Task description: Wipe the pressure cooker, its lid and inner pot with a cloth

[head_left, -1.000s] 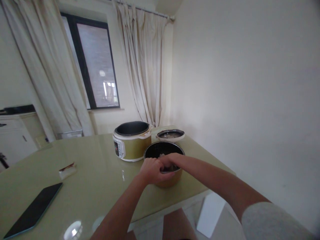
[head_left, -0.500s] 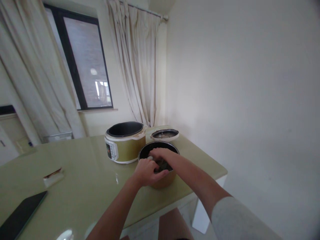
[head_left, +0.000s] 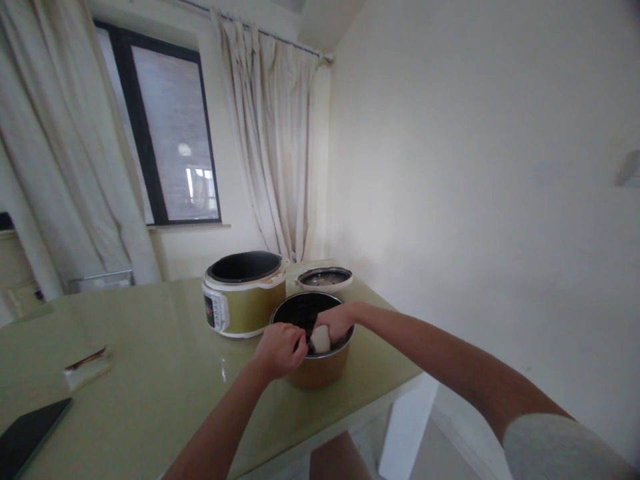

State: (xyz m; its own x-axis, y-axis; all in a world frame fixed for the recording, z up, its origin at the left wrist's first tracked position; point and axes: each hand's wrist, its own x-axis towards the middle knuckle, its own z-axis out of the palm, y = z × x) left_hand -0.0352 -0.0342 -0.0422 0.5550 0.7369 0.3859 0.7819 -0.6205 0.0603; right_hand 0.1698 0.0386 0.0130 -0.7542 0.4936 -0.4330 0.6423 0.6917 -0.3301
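A gold-coloured inner pot [head_left: 320,375] with a dark lining stands near the table's front right edge. My left hand [head_left: 278,348] grips its near rim with closed fingers. My right hand [head_left: 334,323] reaches into the pot and is closed round a pale cloth or sponge [head_left: 320,339] pressed against the inside wall. Behind the pot stands the open rice cooker body [head_left: 243,293], gold with a white control panel. Its round lid [head_left: 324,278] lies flat to the right of it.
The glossy pale green table [head_left: 150,373] carries a small white packet [head_left: 85,369] at the left and a dark tablet [head_left: 27,437] at the front left corner. Curtains and a window are behind. A white wall runs along the right side.
The view has shifted a little. My right hand has drawn back toward the pot's near wall and the pale cloth now shows in it. My left hand stays on the rim.
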